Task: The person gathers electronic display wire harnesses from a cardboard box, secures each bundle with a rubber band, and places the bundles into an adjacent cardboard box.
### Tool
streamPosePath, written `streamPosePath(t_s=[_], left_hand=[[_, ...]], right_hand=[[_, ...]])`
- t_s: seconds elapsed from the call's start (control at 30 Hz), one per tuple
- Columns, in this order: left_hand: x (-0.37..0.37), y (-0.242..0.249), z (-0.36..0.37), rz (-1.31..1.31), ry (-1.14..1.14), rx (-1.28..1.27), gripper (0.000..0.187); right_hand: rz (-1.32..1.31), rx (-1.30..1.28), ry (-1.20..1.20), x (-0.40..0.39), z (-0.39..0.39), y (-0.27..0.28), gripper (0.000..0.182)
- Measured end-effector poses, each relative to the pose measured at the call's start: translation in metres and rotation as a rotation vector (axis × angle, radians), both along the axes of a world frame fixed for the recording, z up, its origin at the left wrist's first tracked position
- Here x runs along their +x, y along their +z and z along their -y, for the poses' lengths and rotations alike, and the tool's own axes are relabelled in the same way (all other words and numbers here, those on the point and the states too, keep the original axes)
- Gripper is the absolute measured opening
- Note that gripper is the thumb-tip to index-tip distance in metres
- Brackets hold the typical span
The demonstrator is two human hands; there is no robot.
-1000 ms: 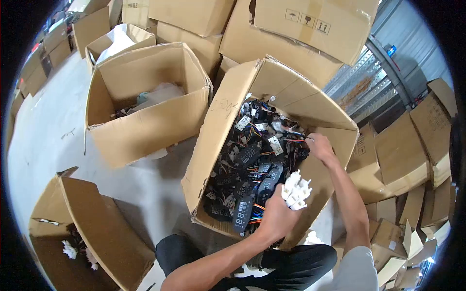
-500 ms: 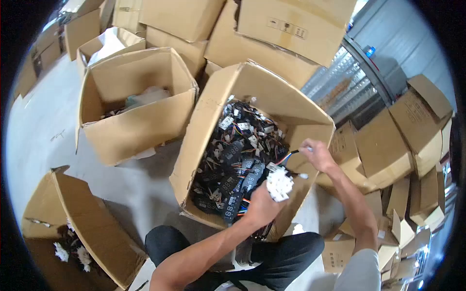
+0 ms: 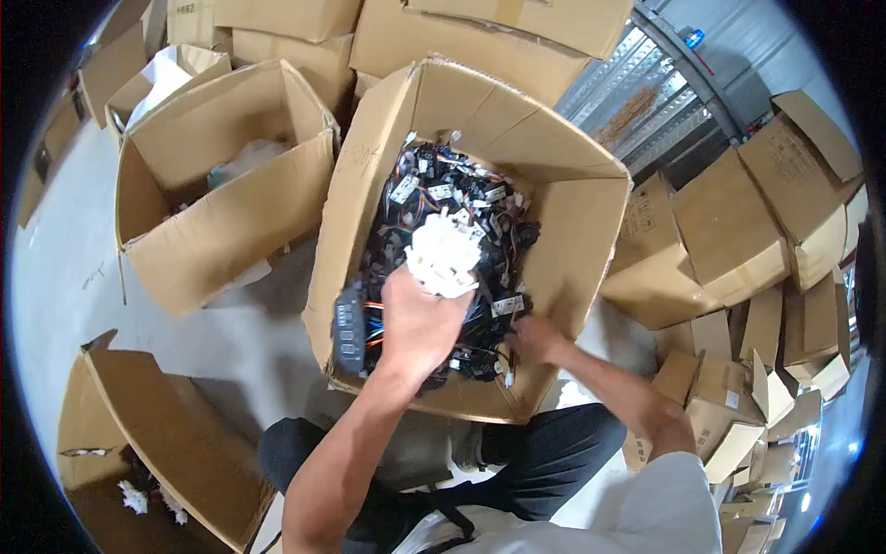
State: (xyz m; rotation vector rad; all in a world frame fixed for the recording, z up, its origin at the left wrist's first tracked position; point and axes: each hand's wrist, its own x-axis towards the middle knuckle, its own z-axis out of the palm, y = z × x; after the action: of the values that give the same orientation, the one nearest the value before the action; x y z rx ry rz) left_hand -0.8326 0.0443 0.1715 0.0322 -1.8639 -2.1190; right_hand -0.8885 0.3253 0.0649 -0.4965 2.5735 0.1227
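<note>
A large open cardboard box stands in front of me, with a heap of dark wired parts with white plugs in it. Over the heap, my left hand is wrapped round a bundle of wires whose white connectors stick out above the fist. A dark display module hangs by coloured wires on the left side of that hand. Low in the box, near its right front part, my right hand is closed beside wires and a white plug; what its fingers hold is too small to make out.
A second open box with a few items stands at the left, and another at the lower left. Stacked cartons rise behind. More boxes are piled at the right. My knees are against the front.
My left hand has moved left and up with the white connectors, and a display module now hangs beside it. My right hand has gone down and left into the box. The view has shifted.
</note>
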Motion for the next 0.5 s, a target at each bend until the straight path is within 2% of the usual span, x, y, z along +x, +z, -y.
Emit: streamPosePath(t_s=[0.03, 0.17, 0.2, 0.27, 0.33, 0.4, 0.43, 0.47, 0.5], left_hand=[[0.000, -0.001, -0.002, 0.016, -0.014, 0.031, 0.025], [-0.001, -0.002, -0.011, 0.132, -0.139, 0.150, 0.025], [0.000, -0.003, -0.014, 0.143, -0.168, 0.185, 0.025], [-0.001, -0.003, -0.020, 0.144, -0.192, 0.230, 0.024], [-0.003, -0.004, -0.021, 0.037, -0.183, 0.220, 0.026], [0.000, 0.006, -0.013, 0.053, -0.153, 0.144, 0.028], [0.001, 0.005, -0.010, 0.029, -0.121, 0.134, 0.028], [0.000, 0.005, -0.007, 0.000, -0.095, 0.125, 0.028], [-0.001, 0.006, -0.003, -0.008, -0.084, 0.101, 0.028]], right_hand=[[0.035, -0.177, -0.026, 0.010, -0.012, -0.028, 0.035], [-0.026, -0.308, -0.030, 0.040, -0.032, -0.103, 0.034], [0.093, -0.429, -0.288, 0.043, -0.036, -0.127, 0.035], [0.325, -0.657, -0.790, 0.040, -0.034, -0.139, 0.036], [0.357, -0.599, -0.713, 0.041, -0.038, -0.138, 0.039], [0.145, -0.366, -0.317, 0.054, -0.034, -0.139, 0.035], [0.263, -0.371, -0.192, 0.059, -0.030, -0.116, 0.033], [0.267, -0.371, -0.191, 0.056, -0.044, -0.122, 0.033], [0.092, -0.375, -0.066, 0.048, -0.060, -0.127, 0.029]])
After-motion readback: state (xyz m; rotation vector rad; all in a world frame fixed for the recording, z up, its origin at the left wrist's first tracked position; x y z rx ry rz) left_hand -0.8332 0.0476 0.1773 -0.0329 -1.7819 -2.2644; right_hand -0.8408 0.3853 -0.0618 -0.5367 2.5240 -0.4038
